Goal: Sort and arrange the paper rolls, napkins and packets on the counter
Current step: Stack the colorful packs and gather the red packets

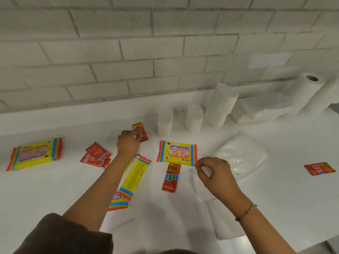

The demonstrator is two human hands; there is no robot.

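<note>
My left hand (128, 142) reaches far over the white counter (55, 189) and pinches a small red sachet (142, 132). My right hand (212, 171) pinches the lower right corner of a yellow Giggles wipes pack (177, 153). Just below that pack lies a red sachet (171, 177). Under my left forearm another yellow wipes pack (135, 175) lies face down, with a further one (118, 202) beneath it. A third Giggles pack (35, 154) sits far left, beside two red sachets (96, 155).
Two short paper rolls (165, 121) (194, 118) and a taller roll (221, 104) stand near the tiled wall. A big kitchen roll (310, 92) and plastic-wrapped napkins (264, 108) fill the back right. A clear napkin bag (242, 154), a lone red sachet (319, 168) and folded white napkins (223, 220) lie right.
</note>
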